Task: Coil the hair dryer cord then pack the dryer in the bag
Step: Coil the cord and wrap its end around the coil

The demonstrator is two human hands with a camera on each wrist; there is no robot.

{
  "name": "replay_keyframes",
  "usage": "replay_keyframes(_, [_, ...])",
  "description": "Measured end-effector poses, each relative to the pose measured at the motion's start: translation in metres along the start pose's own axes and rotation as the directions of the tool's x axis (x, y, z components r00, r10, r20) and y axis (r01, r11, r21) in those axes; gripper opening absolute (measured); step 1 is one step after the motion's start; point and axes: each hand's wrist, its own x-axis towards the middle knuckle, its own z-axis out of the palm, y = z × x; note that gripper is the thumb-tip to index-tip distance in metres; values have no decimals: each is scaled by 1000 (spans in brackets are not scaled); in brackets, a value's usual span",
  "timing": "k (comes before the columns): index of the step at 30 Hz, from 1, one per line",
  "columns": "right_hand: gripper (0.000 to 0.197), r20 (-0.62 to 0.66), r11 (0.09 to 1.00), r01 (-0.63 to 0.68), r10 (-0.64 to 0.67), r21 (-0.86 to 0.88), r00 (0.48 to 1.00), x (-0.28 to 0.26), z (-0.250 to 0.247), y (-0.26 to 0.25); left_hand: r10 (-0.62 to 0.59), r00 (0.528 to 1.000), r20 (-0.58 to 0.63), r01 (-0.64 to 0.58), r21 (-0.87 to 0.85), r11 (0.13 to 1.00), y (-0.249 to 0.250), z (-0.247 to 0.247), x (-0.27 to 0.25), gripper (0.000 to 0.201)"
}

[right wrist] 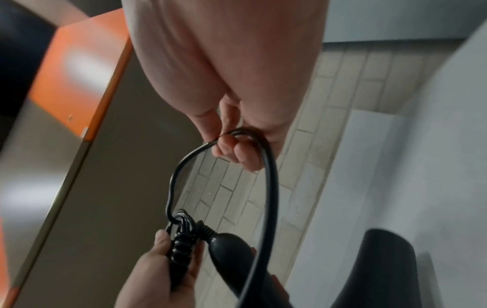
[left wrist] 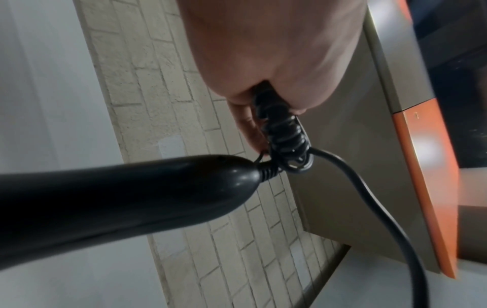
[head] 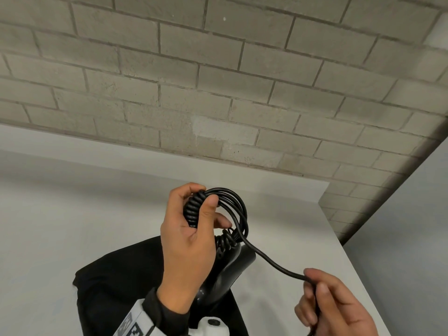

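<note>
My left hand (head: 194, 221) grips a bundle of coiled black cord (head: 232, 209), its spiral section (left wrist: 286, 137) between thumb and fingers. The black hair dryer (head: 228, 270) hangs below that hand, handle (left wrist: 118, 204) up, over the black bag (head: 116, 282) lying on the white table (head: 72, 214). A free length of cord (head: 271, 260) runs from the loops down to my right hand (head: 324, 301), which holds it in curled fingers (right wrist: 231, 150) at the lower right. The dryer's nozzle is hidden behind my left wrist. In the right wrist view the cord (right wrist: 269, 177) loops down past the dryer handle (right wrist: 231, 252).
A pale brick wall (head: 218, 81) rises behind the table. The table's right edge (head: 339, 238) drops off near my right hand. An orange and grey panel (left wrist: 421, 166) shows in the wrist views. Bare white tabletop lies to the left of the bag.
</note>
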Motion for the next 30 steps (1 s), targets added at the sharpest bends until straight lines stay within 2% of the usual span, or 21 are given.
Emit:
replay_keyframes(2, [62, 25, 988, 77, -74, -134, 997, -1, 6, -4, -1, 1000, 7, 1, 6, 1000, 0, 0, 1, 15])
replay_keyframes(4, [36, 87, 968, 116, -98, -224, 991, -3, 5, -9, 3, 1000, 17, -3, 13, 1000, 0, -1, 1, 14])
replay_keyframes(5, [29, 149, 967, 90, -54, -240, 987, -4, 3, -13, 5, 1000, 21, -5, 16, 1000, 0, -1, 2, 14])
replay_keyframes(7, [41, 302, 920, 76, 48, -385, 952, -4, -2, -16, 1, 1000, 24, -1, 15, 1000, 0, -3, 3, 14])
replay_keyframes(8, [40, 316, 861, 117, 53, -496, 947, -2, -5, -14, -6, 1000, 23, 6, 15, 1000, 0, -4, 4, 14])
replay_keyframes(11, [45, 219, 679, 157, 5, -717, 976, 7, -18, 6, -39, 999, 21, 39, 20, 999, 2, -5, 5, 15])
replay_keyframes(15, [34, 150, 544, 165, -72, -823, 986, 11, -25, 43, -76, 997, 21, 75, 27, 997, 5, -6, 6, 17])
replay_keyframes(16, [34, 135, 534, 146, -60, -833, 989, 12, -28, 53, -85, 996, 18, 84, 34, 996, 4, -6, 7, 17])
replay_keyframes(19, [37, 94, 629, -24, 154, -777, 984, 16, -34, 72, -108, 993, 40, 106, 61, 993, 5, -4, 7, 17])
replay_keyframes(21, [29, 130, 676, -134, 326, -725, 937, 21, -31, 69, -109, 991, 72, 103, 92, 990, 7, -3, 5, 17])
replay_keyframes(23, [21, 151, 701, -204, 409, -684, 900, 25, -25, 61, -114, 989, 94, 102, 125, 987, 10, -2, 4, 18])
replay_keyframes(24, [21, 151, 724, -233, 423, -649, 894, 27, -25, 59, -126, 987, 100, 112, 134, 985, 12, -2, 4, 19])
replay_keyframes(27, [21, 65, 801, -296, 383, -520, 921, 31, -24, 56, -156, 982, 106, 139, 151, 979, 16, -1, 3, 20])
replay_keyframes(30, [25, 41, 806, -278, 349, -522, 936, 30, -30, 53, -174, 980, 93, 157, 169, 973, 18, -2, 2, 18])
